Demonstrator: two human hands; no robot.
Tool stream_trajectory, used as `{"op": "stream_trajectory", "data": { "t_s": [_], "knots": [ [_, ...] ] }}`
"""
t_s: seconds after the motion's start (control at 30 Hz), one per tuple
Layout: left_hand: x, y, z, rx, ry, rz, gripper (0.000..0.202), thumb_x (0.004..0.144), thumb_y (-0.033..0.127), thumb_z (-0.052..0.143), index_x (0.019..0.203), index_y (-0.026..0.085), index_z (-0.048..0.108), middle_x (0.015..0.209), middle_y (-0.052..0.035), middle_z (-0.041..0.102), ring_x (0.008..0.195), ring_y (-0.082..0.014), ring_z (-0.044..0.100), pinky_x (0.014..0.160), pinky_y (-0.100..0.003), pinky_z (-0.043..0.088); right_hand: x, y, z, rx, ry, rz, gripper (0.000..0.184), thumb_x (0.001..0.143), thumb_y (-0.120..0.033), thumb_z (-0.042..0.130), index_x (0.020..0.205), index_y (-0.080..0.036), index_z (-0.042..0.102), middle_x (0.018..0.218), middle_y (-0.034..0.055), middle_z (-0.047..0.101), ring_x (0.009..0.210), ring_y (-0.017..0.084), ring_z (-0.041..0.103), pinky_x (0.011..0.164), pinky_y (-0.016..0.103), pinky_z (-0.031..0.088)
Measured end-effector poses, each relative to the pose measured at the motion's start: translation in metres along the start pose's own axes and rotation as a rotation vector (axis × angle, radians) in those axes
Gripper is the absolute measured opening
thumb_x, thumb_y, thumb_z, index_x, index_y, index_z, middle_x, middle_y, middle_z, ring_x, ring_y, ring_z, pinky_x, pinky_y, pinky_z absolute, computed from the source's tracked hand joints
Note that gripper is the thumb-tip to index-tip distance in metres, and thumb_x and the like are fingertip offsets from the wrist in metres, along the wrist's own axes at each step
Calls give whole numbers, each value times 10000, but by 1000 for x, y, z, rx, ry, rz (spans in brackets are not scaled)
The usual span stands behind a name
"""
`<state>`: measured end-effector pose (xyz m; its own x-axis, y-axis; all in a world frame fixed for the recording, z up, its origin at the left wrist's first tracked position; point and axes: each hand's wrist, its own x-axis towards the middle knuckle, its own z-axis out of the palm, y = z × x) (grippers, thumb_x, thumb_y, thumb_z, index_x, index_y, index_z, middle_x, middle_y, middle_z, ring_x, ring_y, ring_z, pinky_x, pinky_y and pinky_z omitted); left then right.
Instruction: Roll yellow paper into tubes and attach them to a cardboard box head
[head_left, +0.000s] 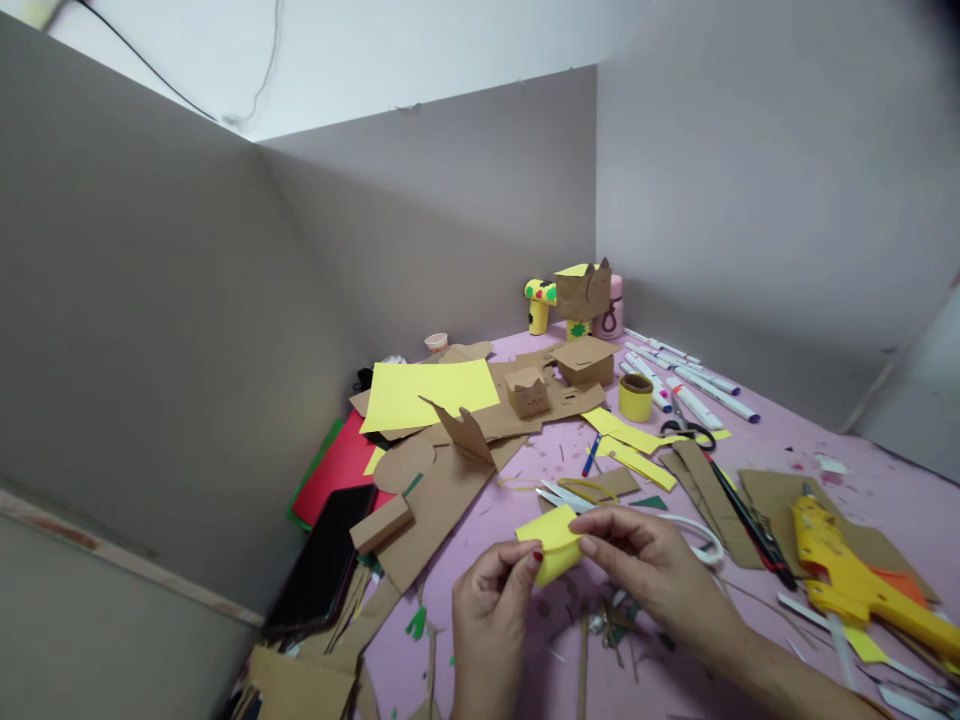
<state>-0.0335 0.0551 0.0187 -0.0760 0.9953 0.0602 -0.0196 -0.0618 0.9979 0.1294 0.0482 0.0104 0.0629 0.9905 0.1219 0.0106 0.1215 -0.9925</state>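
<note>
Left hand (pixel 491 610) and right hand (pixel 656 570) are pinching near each other
The left is pointing upward, its thumb (pixel 521 585) showing a red nail (pixel 538 556); the right forearm (pixel 780 665) is slanting in from the lower right, fingers (pixel 615 520) curling.

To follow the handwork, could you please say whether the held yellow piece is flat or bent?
Bent: the yellow piece, between the left hand and right hand, shows an upper flap above a curved lower part.
</note>
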Motion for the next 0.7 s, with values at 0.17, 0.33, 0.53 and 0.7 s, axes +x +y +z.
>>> {"op": "stream_trajectory", "data": {
  "t_s": [0.17, 0.33, 0.53, 0.7],
  "knots": [
    [-1, -3, -1, 17, -21, 17, 116, 672, 286, 715, 685, 174, 744, 709, -57, 738, 690, -195, 658, 668, -253, 508, 1, -2, 0, -38, 15, -4, 268, 702, -401, 687, 860, -192, 741, 786, 74, 721, 715, 225, 644, 654, 358, 524],
    [-2, -3, -1, 56, -25, 36, 93, 685, 262, 700, 695, 182, 745, 712, -53, 737, 696, -196, 659, 670, -253, 506, 1, -4, 0, -74, 43, -13, 237, 691, -397, 685, 795, -195, 752, 775, 79, 723, 726, 236, 640, 649, 354, 511],
    [-1, 0, -1, 54, -20, 39, 101, 670, 272, 704, 677, 179, 745, 691, -54, 733, 685, -198, 655, 656, -250, 505, 1, -1, 1, -12, 27, -6, 260, 713, -428, 689, 774, -180, 736, 749, 65, 711, 695, 212, 626, 648, 330, 492],
    [-1, 0, -1, 54, -12, 47, 90, 690, 260, 694, 677, 182, 737, 694, -43, 727, 685, -185, 647, 652, -231, 495, 1, -1, 2, 13, 29, -26, 241, 730, -420, 680, 716, -184, 722, 694, 44, 693, 658, 195, 610, 628, 308, 485]
  ]
}}
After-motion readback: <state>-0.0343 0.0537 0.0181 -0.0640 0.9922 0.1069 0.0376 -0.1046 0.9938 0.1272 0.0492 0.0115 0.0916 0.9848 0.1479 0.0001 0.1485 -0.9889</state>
